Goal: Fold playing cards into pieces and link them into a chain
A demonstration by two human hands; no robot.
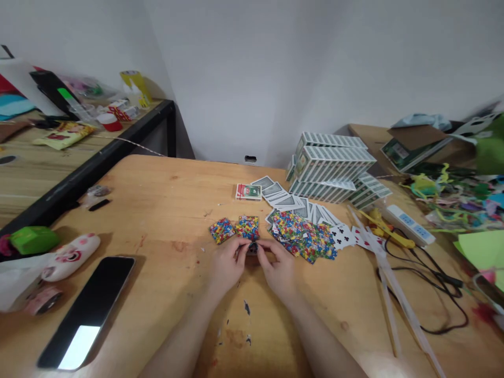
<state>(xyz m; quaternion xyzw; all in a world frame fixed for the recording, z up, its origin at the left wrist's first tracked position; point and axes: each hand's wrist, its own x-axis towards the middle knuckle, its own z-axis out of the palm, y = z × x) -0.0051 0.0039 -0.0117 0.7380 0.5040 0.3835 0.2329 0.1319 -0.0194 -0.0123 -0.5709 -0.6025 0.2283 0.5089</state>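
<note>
Held piece: a small dark-and-pale piece [252,249], thin-looking and too small to identify, sits between the two hands, just above the near middle of the table.
Left hand: the left hand [227,260] is nearly closed, thumb and fingertips pinching the piece's left side.
Right hand: the right hand [279,262] mirrors it, fingers bent, thumb and fingertips pinching the right side.
Printed stacks: two flat, squarish stacks [248,227], crowded with red, blue, yellow and green print, lie just beyond the left hand, one turned askew.
Printed spread: a loose heap of cards [303,241] in the same busy pattern lies beside the right hand, overlapping in layers.
Face-up cards: white cards [342,236] with black clubs, and others with red hearts, stick out at the heap's right.
Grey-backed cards: thin, white-bordered cards [293,202] fan out behind the heap.
Card box: a small red, white and green box [248,193] lies flat by the fan.
Striped boxes: long green-and-white boxes [334,165] are stacked near the wall.
Right side: translucent strips [401,296], a black cable [441,283] and a white power strip [409,224].
Left side: a glossy black phone [88,310].
Tabletop: smooth, light-brown wood [169,205], scuffed and dark-flecked.
Room: a plain, pale grey wall [252,79]; a black-edged wooden table [79,157] stands to the left.
</note>
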